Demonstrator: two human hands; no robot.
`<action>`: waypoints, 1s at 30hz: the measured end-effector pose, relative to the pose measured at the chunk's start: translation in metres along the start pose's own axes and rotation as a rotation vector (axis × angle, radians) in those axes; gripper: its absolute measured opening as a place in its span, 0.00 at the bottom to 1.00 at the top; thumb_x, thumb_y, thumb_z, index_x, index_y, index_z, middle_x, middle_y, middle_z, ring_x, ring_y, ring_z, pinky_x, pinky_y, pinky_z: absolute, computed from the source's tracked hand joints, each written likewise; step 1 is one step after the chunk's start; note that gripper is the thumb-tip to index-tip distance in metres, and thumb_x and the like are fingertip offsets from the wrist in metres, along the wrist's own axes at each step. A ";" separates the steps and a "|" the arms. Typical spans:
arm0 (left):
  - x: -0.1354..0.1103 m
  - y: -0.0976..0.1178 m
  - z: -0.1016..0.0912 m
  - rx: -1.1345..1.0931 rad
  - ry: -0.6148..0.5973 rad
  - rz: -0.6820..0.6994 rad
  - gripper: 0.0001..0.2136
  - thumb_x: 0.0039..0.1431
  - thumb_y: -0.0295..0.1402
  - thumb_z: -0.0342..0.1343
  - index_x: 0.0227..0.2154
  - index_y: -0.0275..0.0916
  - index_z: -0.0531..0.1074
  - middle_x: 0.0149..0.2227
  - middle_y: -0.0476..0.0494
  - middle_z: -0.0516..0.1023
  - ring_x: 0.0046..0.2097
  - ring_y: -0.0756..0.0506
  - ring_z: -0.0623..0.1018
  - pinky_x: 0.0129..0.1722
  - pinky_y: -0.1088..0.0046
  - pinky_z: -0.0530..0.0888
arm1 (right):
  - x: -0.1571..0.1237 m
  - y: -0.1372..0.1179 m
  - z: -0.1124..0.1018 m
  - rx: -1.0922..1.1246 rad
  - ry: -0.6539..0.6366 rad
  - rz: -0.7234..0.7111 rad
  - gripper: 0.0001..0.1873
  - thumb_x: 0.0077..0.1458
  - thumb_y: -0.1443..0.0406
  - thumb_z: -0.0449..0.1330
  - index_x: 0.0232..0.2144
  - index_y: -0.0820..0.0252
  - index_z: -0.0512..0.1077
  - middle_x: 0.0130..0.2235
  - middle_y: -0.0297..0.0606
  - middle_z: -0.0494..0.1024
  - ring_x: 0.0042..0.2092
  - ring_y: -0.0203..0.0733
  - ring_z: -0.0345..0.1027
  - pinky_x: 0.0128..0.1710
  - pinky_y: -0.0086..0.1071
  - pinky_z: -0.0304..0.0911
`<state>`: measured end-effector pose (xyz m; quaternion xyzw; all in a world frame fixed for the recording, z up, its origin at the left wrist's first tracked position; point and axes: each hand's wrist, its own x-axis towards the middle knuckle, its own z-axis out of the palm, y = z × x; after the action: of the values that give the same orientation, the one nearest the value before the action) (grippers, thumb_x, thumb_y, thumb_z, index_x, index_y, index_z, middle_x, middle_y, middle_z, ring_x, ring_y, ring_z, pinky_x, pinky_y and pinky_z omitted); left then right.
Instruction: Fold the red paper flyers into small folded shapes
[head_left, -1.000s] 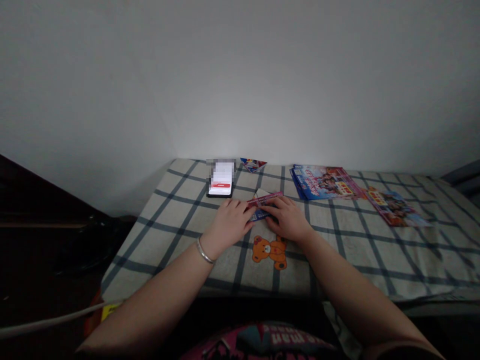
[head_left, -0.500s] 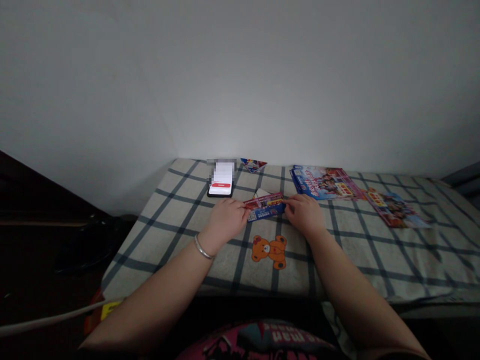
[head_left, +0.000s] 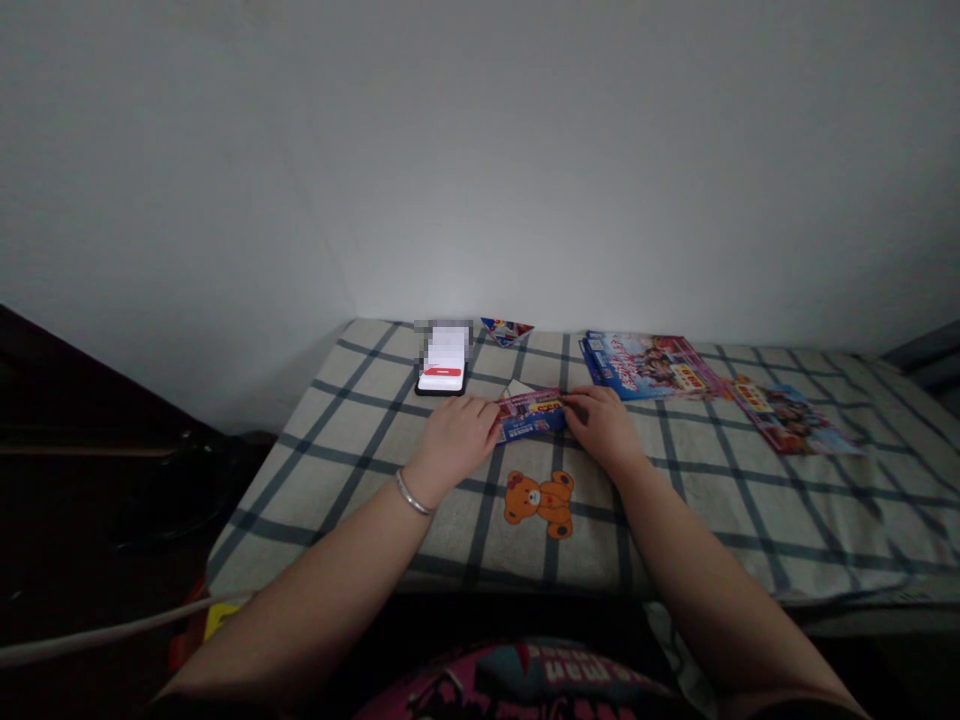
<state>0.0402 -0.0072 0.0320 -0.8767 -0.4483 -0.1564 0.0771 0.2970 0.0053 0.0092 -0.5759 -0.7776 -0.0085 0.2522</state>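
Note:
A folded printed flyer (head_left: 531,412), red above and blue below, lies on the checked cloth between my hands. My left hand (head_left: 461,435) grips its left end with the fingers closed, a silver bangle on that wrist. At the other end my right hand (head_left: 604,425) pinches the paper, the thumb and forefinger on its right edge. A pale paper corner sticks up behind the fold. Just beyond sits a phone (head_left: 442,360) with a lit screen, its top blurred. Beside the phone lies a small folded paper triangle (head_left: 508,331) in the same bright print.
A stack of flyers (head_left: 645,365) lies to the right, with another flyer (head_left: 795,415) beside it. The checked tablecloth (head_left: 697,520) bears an orange bear print (head_left: 540,503). A white wall (head_left: 480,160) rises behind. A pale cable (head_left: 112,637) crosses the lower left.
My left hand has shifted slightly right and covers more of the flyer's left end. The right hand has moved slightly left along its edge. Phone, triangle and stack stay put.

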 end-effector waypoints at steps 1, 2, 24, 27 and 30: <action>0.000 0.001 0.001 -0.018 0.003 0.005 0.11 0.64 0.33 0.51 0.45 0.36 0.72 0.41 0.40 0.77 0.43 0.41 0.74 0.43 0.62 0.71 | 0.000 -0.002 0.000 0.015 -0.008 -0.011 0.13 0.58 0.62 0.57 0.41 0.57 0.78 0.45 0.43 0.78 0.47 0.48 0.68 0.52 0.45 0.63; 0.000 0.001 0.003 -0.033 0.006 0.014 0.12 0.64 0.32 0.52 0.49 0.37 0.71 0.45 0.39 0.76 0.46 0.41 0.74 0.45 0.63 0.71 | 0.000 -0.004 0.001 0.028 -0.014 -0.020 0.12 0.58 0.62 0.57 0.42 0.57 0.78 0.45 0.43 0.78 0.47 0.48 0.68 0.52 0.45 0.63; 0.001 0.002 0.016 -0.190 0.004 0.124 0.10 0.64 0.28 0.52 0.46 0.38 0.74 0.43 0.43 0.75 0.47 0.43 0.70 0.48 0.64 0.72 | 0.003 -0.014 0.008 0.243 -0.016 -0.027 0.06 0.53 0.61 0.64 0.34 0.56 0.77 0.42 0.39 0.79 0.46 0.46 0.69 0.52 0.44 0.62; 0.002 -0.001 0.018 -0.204 -0.003 0.137 0.09 0.63 0.28 0.53 0.44 0.38 0.75 0.43 0.43 0.75 0.45 0.43 0.71 0.47 0.64 0.72 | 0.003 -0.013 0.011 0.261 -0.014 -0.013 0.04 0.52 0.63 0.65 0.32 0.56 0.76 0.41 0.39 0.80 0.47 0.47 0.69 0.52 0.45 0.61; 0.002 -0.002 0.016 -0.206 -0.022 0.167 0.08 0.63 0.28 0.54 0.43 0.39 0.75 0.43 0.44 0.75 0.44 0.43 0.72 0.46 0.63 0.72 | 0.002 -0.014 0.012 0.273 -0.010 -0.005 0.01 0.51 0.65 0.64 0.29 0.56 0.75 0.41 0.39 0.80 0.47 0.47 0.69 0.52 0.45 0.60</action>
<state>0.0433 -0.0002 0.0179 -0.9160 -0.3559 -0.1848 -0.0057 0.2797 0.0063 0.0036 -0.5345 -0.7742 0.0996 0.3240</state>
